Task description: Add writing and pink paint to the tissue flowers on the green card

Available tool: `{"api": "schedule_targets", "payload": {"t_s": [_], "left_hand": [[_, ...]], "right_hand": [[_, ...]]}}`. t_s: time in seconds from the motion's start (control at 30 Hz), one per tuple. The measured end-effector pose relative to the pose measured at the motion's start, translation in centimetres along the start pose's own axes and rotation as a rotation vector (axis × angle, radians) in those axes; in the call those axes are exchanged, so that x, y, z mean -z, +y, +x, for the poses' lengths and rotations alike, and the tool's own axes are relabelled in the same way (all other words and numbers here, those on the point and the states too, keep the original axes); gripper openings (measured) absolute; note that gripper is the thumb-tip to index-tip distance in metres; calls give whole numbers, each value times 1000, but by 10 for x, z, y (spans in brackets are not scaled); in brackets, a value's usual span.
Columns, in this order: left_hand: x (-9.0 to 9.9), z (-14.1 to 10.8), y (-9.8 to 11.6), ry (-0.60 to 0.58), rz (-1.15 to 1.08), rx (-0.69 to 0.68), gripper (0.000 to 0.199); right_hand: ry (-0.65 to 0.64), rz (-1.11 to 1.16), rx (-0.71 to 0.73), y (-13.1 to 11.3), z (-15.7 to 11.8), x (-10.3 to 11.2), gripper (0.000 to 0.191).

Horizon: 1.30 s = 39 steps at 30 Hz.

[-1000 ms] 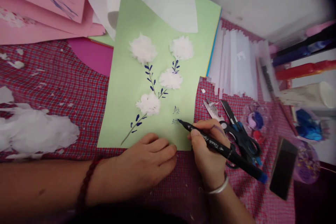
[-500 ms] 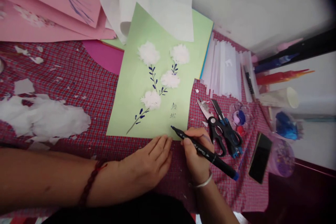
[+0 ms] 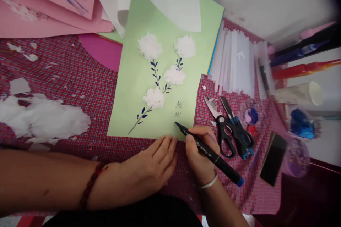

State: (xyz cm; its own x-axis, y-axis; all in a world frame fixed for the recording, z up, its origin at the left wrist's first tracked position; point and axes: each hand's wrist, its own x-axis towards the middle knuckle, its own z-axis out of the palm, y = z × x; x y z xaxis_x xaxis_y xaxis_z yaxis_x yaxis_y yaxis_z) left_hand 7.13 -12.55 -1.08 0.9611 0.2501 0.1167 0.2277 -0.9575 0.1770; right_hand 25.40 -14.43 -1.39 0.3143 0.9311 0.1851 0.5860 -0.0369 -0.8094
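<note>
A black marker pen [image 3: 210,154] with a blue end is gripped in my right hand [image 3: 199,150], its tip over the lower right of a green sheet of paper [image 3: 128,88]. Just above the tip are small handwritten characters [image 3: 178,110]; whether the tip touches the paper I cannot tell. Fluffy white paper flowers [image 3: 153,98] sit on the sheet, joined by a drawn stem with dark blue leaves [image 3: 143,113]. My left hand [image 3: 151,166] lies flat, fingers stretched out and together, fingertips at the sheet's bottom edge.
Scissors [image 3: 221,124] and a blue-black cutter [image 3: 237,131] lie right of the sheet, near a phone [image 3: 274,159]. White strips [image 3: 234,64] and a paper cup [image 3: 301,93] are further back. Torn white paper [image 3: 50,117] is heaped at left on the checked cloth [image 3: 98,88], below pink sheets [image 3: 71,25].
The view has shifted a little, so things at right appear further right. The marker's tip has moved slightly over the sheet, still below the characters. My left hand has stayed at the bottom edge.
</note>
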Motion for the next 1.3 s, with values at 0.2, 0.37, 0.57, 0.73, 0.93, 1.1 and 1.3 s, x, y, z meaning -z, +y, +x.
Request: {"api": "schedule_targets", "payload": {"t_s": [0.2,0.37,0.57,0.73,0.93,1.1,1.3], "left_hand": [[7,1,-3,-11,17,-18,47],[6,1,-3,4,19,-14,44],[11,3,-7,-2,26,-37,41],[14,5,-9,31,10,-28,39],[13,3,-8,-13,20,-34,40],[13,4,-9,15,19,-32,39],[11,2,-7,3,19,-32,42]], "right_hand": [[53,-23,-27,2,-1,0,5],[12,-11,-60,2,-1,0,6],[-24,42,-85,6,-4,2,8],[24,45,-121,3,-3,2,9],[10,62,-90,2,-1,5,7],[-5,53,-93,5,-4,5,8],[-60,96,-59,4,-5,5,11]]}}
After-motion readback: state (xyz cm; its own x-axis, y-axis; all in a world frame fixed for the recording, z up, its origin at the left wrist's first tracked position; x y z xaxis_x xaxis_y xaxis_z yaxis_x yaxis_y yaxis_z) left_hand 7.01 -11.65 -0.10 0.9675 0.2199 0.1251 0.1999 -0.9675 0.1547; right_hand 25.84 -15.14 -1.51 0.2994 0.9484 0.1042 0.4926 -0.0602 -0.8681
